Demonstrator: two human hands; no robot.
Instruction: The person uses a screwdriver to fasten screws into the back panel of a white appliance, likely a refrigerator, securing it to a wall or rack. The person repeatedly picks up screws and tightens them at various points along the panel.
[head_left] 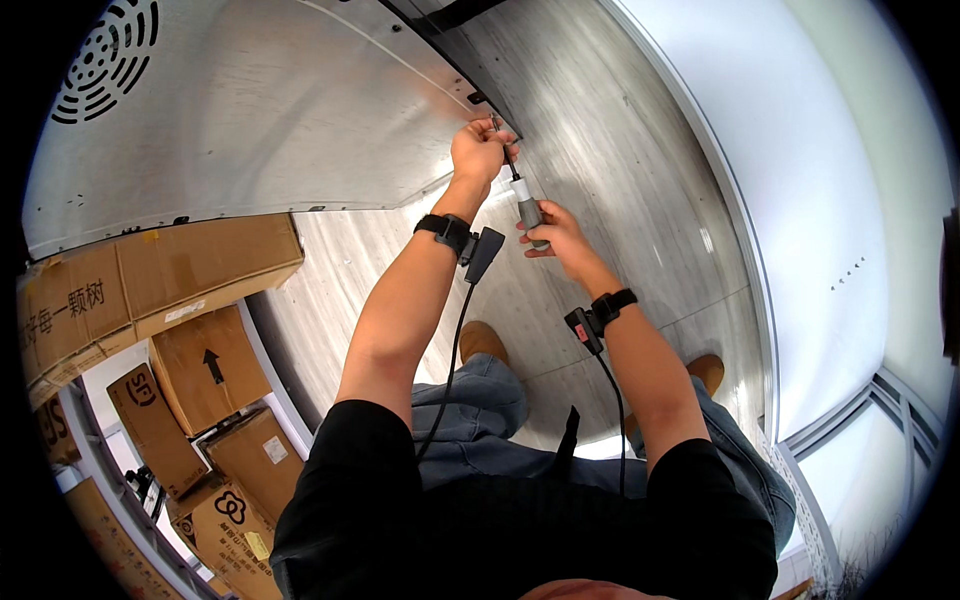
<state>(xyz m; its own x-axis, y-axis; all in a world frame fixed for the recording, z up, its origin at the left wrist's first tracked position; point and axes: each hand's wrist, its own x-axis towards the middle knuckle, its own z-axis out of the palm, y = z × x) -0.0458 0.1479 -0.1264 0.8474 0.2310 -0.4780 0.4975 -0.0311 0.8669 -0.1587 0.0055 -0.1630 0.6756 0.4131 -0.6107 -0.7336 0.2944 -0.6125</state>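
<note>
A screwdriver (529, 212) with a grey and white handle points away from me toward the corner of a large metal panel (300, 110). My right hand (558, 238) is wrapped round its handle. Close to the panel's corner, my left hand (480, 152) pinches around the front end of the dark shaft; its fingers partly hide the tip. Whether a screw sits at the tip I cannot make out. Small dark fittings, one of them a clip (476, 98), line the panel's edge near my left fingers.
Cardboard boxes (210, 370) are stacked on a shelf at the left, with a long carton (200, 265) beside the panel. Grey wood-look floor (640, 190) lies beneath. A white glossy surface (800, 200) bounds the right. Each wrist has a strapped device with a cable.
</note>
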